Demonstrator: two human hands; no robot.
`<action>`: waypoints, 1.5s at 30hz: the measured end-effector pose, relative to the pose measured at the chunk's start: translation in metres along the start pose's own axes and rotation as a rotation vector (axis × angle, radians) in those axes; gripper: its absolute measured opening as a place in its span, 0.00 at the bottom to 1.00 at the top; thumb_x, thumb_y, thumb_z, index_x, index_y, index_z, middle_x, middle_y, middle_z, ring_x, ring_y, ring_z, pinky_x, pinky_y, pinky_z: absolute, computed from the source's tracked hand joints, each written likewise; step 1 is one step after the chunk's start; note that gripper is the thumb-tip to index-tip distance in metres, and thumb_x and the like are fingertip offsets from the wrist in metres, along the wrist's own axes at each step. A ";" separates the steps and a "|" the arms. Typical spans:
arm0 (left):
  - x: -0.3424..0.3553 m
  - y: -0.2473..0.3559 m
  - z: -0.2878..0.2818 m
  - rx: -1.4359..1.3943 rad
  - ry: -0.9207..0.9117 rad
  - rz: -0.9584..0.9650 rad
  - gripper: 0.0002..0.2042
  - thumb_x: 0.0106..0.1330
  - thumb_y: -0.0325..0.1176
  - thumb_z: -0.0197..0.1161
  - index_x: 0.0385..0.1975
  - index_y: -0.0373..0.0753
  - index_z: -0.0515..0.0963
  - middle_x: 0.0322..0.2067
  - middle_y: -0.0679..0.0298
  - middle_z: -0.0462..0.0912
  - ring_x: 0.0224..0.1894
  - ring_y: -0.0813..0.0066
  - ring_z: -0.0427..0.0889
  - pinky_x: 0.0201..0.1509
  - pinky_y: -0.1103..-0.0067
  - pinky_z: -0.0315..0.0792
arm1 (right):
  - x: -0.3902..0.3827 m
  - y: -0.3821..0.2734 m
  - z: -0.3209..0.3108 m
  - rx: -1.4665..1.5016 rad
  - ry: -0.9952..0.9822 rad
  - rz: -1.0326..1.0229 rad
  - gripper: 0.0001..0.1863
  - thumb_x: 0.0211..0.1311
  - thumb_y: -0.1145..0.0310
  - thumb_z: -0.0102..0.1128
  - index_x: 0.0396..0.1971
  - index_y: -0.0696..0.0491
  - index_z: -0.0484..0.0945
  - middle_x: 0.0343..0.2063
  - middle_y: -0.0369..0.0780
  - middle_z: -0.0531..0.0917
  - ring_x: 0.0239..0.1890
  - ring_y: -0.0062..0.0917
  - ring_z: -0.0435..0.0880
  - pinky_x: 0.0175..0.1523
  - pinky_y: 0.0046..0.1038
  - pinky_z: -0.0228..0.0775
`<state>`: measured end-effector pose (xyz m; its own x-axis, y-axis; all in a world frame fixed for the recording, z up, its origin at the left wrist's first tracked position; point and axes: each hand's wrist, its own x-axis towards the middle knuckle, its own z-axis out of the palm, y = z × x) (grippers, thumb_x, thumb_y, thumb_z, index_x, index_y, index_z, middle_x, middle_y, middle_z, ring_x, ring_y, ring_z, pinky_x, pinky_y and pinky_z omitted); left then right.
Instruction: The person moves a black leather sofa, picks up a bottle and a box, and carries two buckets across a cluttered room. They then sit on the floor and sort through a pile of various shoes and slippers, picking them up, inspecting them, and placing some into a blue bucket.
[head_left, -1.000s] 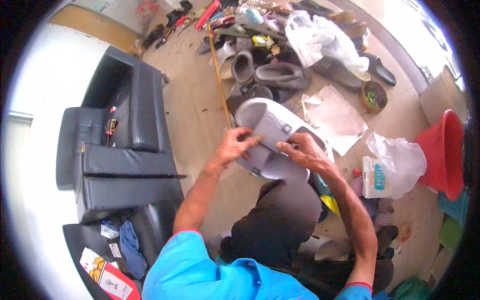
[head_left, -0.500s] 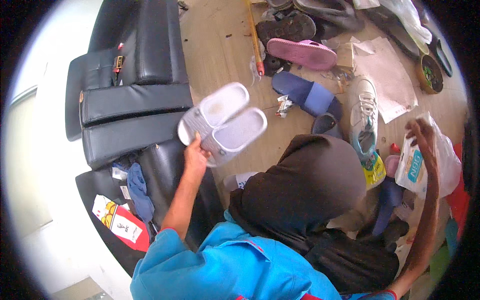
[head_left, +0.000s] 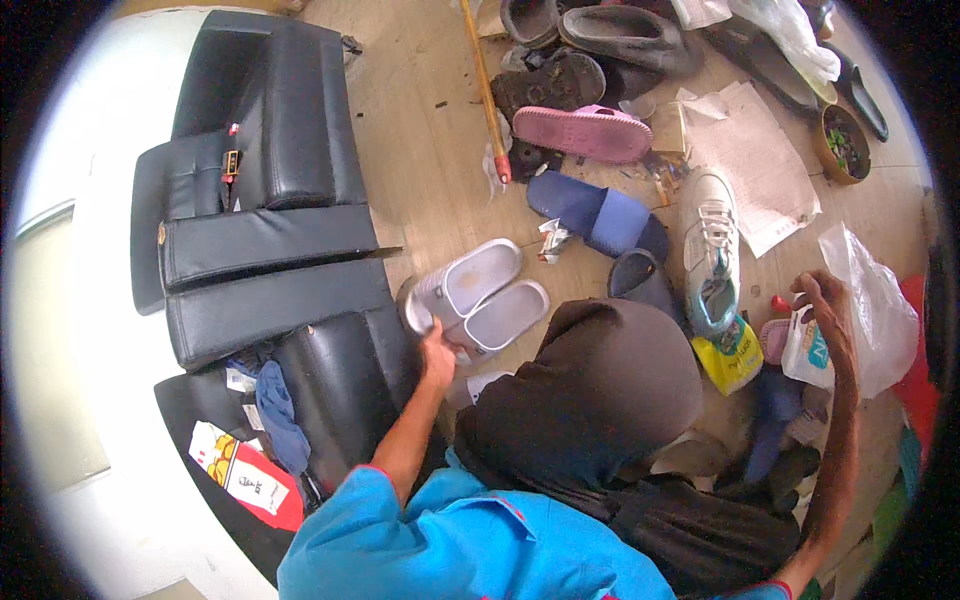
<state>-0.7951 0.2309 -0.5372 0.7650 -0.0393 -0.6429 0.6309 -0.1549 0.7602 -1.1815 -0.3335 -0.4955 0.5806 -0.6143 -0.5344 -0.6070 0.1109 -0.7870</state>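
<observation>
A pair of pale grey slide sandals is side by side at the floor next to the black sofa, soles down. My left hand grips them by the strap end, with the thumb on top and the other fingers mostly hidden. Whether their soles touch the floor I cannot tell. On the right, my right hand has its fingers curled just above a white printed packet and beside a clear plastic bag. Anything between those fingers is hidden.
Before me lie a blue slide, a pink slipper, a white sneaker and several dark shoes. A wooden stick and paper sheet lie there too. The black sofa borders the left. A yellow packet lies near my knee.
My left hand has brought the grey slides lower and to the right, toward the floor. My right hand has come down and slightly left by the white packet, which shows less now.
</observation>
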 end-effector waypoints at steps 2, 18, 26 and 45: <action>0.029 0.011 -0.029 0.100 0.008 0.038 0.20 0.69 0.52 0.55 0.45 0.41 0.74 0.36 0.67 0.80 0.32 0.73 0.76 0.30 0.76 0.69 | 0.000 -0.012 0.010 -0.006 -0.017 0.024 0.20 0.67 0.55 0.53 0.36 0.61 0.78 0.31 0.41 0.83 0.27 0.22 0.82 0.27 0.24 0.73; -0.003 -0.028 -0.094 0.978 0.472 -0.123 0.25 0.70 0.45 0.46 0.57 0.29 0.69 0.52 0.40 0.74 0.43 0.44 0.80 0.38 0.61 0.81 | -0.018 -0.043 0.070 -0.257 -0.014 0.040 0.25 0.57 0.55 0.68 0.44 0.62 0.78 0.38 0.46 0.84 0.40 0.31 0.83 0.47 0.30 0.76; -0.047 0.082 0.109 1.016 -0.290 0.688 0.20 0.61 0.29 0.65 0.53 0.31 0.73 0.44 0.52 0.80 0.45 0.59 0.80 0.48 0.69 0.74 | -0.004 -0.010 0.117 -0.406 -0.096 -0.046 0.24 0.56 0.55 0.58 0.41 0.63 0.73 0.31 0.58 0.79 0.36 0.50 0.80 0.42 0.46 0.71; -0.026 0.049 0.318 0.408 -0.804 0.278 0.18 0.67 0.37 0.64 0.49 0.29 0.74 0.46 0.58 0.80 0.44 0.71 0.78 0.52 0.74 0.71 | -0.055 -0.010 -0.065 -0.137 0.213 0.027 0.23 0.68 0.53 0.51 0.40 0.61 0.81 0.28 0.42 0.84 0.29 0.25 0.85 0.33 0.29 0.80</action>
<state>-0.8252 -0.0899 -0.5127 0.4668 -0.7724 -0.4306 0.2287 -0.3649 0.9025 -1.2424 -0.3518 -0.4385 0.4451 -0.7646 -0.4661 -0.6969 0.0310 -0.7165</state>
